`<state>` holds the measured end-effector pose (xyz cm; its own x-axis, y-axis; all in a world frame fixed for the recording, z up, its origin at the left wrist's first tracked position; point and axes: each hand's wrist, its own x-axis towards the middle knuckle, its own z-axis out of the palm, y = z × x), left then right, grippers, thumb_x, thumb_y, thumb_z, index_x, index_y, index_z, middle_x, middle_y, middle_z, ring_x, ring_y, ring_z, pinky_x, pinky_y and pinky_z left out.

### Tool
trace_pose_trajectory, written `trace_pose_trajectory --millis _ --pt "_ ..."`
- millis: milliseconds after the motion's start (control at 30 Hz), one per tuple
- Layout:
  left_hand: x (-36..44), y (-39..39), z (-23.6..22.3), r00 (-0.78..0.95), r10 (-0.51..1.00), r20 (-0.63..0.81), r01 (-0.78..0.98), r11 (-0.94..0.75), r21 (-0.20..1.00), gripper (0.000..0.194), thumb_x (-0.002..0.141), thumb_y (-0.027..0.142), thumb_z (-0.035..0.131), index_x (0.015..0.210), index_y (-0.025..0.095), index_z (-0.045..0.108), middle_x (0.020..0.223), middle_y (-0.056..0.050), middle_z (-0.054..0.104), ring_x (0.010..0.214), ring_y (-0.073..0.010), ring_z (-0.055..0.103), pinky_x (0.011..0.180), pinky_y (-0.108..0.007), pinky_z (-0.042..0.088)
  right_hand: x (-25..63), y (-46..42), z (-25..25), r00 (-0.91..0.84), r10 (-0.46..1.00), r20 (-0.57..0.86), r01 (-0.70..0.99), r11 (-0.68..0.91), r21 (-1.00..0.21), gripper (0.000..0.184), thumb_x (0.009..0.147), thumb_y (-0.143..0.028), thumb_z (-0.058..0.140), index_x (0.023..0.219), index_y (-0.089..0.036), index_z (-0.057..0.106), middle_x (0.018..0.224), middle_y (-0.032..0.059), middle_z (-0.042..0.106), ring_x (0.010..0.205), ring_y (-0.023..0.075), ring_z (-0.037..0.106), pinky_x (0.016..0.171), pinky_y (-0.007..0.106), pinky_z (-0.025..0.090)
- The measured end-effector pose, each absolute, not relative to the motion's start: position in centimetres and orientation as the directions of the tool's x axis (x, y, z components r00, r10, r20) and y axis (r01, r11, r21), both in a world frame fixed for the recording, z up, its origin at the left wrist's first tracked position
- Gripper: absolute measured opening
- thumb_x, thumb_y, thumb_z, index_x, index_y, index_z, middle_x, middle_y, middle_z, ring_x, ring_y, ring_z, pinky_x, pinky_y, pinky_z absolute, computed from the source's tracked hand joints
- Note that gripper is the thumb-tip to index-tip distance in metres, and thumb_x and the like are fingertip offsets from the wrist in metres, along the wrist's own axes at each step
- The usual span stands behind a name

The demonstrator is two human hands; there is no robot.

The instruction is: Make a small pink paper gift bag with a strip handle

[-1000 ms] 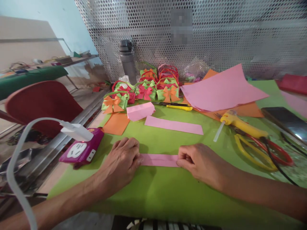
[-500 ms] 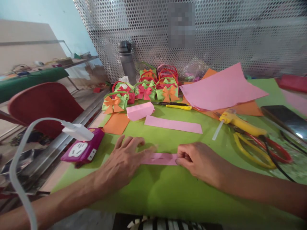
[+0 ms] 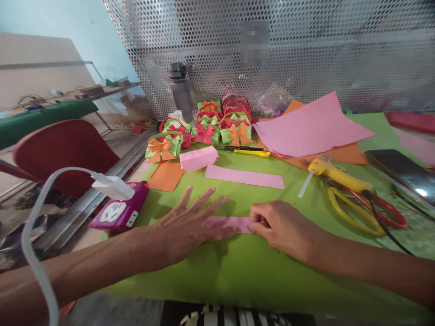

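While the folded pink paper strip [image 3: 231, 222] lies flat on the green mat [image 3: 238, 276] near the front edge, both hands are on it: left hand [image 3: 190, 224] is spread wide, fingers splayed and palm down, pressing over the strip's left part, not gripping anything; right hand [image 3: 278, 224] is curled, fingertips pinching the strip's right end against the mat. Only a short middle piece of strip shows between the two hands. Just behind it lies a longer flat pink strip [image 3: 244, 177], and further back-left a small folded pink piece [image 3: 198, 158] beside an orange sheet [image 3: 166, 175]. Row of paper bow baskets [image 3: 204, 129] stands at the back by a grey bottle [image 3: 181, 95]. Right side: large pink sheet [image 3: 312, 127], yellow utility knife [image 3: 253, 152], yellow glue gun [image 3: 335, 176], scissors [image 3: 370, 210], phone [image 3: 401, 172]. Left: magenta power strip [image 3: 118, 213] with white plug [image 3: 113, 188], red chair [image 3: 61, 154]
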<state>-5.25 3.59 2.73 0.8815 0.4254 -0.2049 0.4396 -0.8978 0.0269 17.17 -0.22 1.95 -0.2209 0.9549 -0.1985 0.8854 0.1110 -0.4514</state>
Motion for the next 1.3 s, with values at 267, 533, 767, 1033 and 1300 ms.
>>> trace_pose_trajectory --millis 267,533,767,1033,1300 --pt "-8.6 3.4 1.7 0.859 0.501 -0.101 0.505 -0.863 0.012 0.076 0.079 -0.002 0.044 0.130 0.053 0.029 0.149 0.004 0.019 0.136 -0.0329 0.009 0.100 -0.065 0.013 17.3 -0.3 1.6 -0.224 0.955 -0.195 0.873 0.108 -0.475 0.018 0.075 -0.020 0.048 0.058 -0.018 0.051 0.049 -0.0032 0.051 0.045 0.0081 0.039 0.046 0.022 0.019" --pt "-13.5 2.0 -0.1 0.734 0.679 0.006 0.678 -0.733 -0.054 0.064 0.079 0.006 0.045 0.126 0.050 0.041 0.147 0.003 0.026 0.134 -0.0372 0.017 0.099 -0.061 0.026 17.3 -0.3 1.7 -0.225 0.953 -0.200 0.879 0.110 -0.464 0.019 0.075 -0.019 0.050 0.056 -0.018 0.049 0.048 -0.0038 0.048 0.044 0.0078 0.037 0.045 0.022 0.020" --pt "-11.2 0.3 2.8 0.597 0.750 0.286 0.754 -0.646 0.119 0.031 0.082 0.016 0.043 0.106 0.025 0.061 0.118 -0.004 0.060 0.113 -0.0256 0.051 0.097 -0.039 0.039 17.2 -0.4 1.7 -0.230 0.956 -0.182 0.881 0.125 -0.456 0.019 0.075 -0.020 0.050 0.057 -0.018 0.050 0.050 -0.0029 0.050 0.045 0.0084 0.039 0.046 0.022 0.020" --pt "-0.5 1.9 4.4 0.610 0.734 -0.297 0.671 -0.280 0.687 0.021 0.081 0.031 0.042 0.071 0.018 0.055 0.057 0.001 0.061 0.045 -0.0112 0.055 0.041 -0.019 0.040 17.0 -0.6 2.2 -0.241 0.960 -0.143 0.859 0.142 -0.493 0.010 0.073 -0.017 0.051 0.066 -0.018 0.057 0.055 -0.0016 0.055 0.049 0.0092 0.044 0.048 0.021 0.024" --pt "-0.8 5.3 3.3 0.570 0.696 -0.438 0.775 -0.276 0.569 0.026 0.075 0.039 0.047 0.062 0.017 0.050 0.048 0.001 0.056 0.038 -0.0122 0.054 0.036 -0.019 0.039 18.4 -0.8 2.1 -0.276 0.913 -0.299 0.667 -0.042 -0.744 0.010 0.074 -0.016 0.045 0.072 -0.017 0.054 0.050 -0.0039 0.051 0.044 0.0087 0.048 0.042 0.018 0.031"
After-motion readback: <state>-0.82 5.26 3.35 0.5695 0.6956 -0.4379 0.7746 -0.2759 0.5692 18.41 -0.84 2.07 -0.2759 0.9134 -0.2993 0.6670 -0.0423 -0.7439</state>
